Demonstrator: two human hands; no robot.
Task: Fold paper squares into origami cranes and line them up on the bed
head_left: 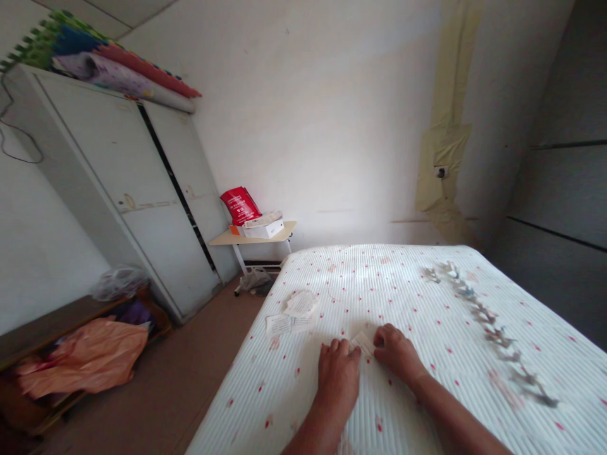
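Observation:
A small piece of printed paper (363,343) lies on the white, red-dotted bed cover (341,284) between my two hands. My left hand (339,366) rests at the paper's left edge, fingers curled and thumb against it. At its right edge is my right hand (394,349), with thumb and fingers bent together in a pinch. Several more printed papers (302,304) lie overlapping on the bed, ahead and to the left. On the right side of the bed runs a long row of small folded pieces (493,328), blurred in detail.
Beyond the bed's left corner stands a small table (222,239) with a red bag (241,205) and a white box (265,229). A grey cabinet (118,158) and a low bench with an orange cloth (95,354) are on the left.

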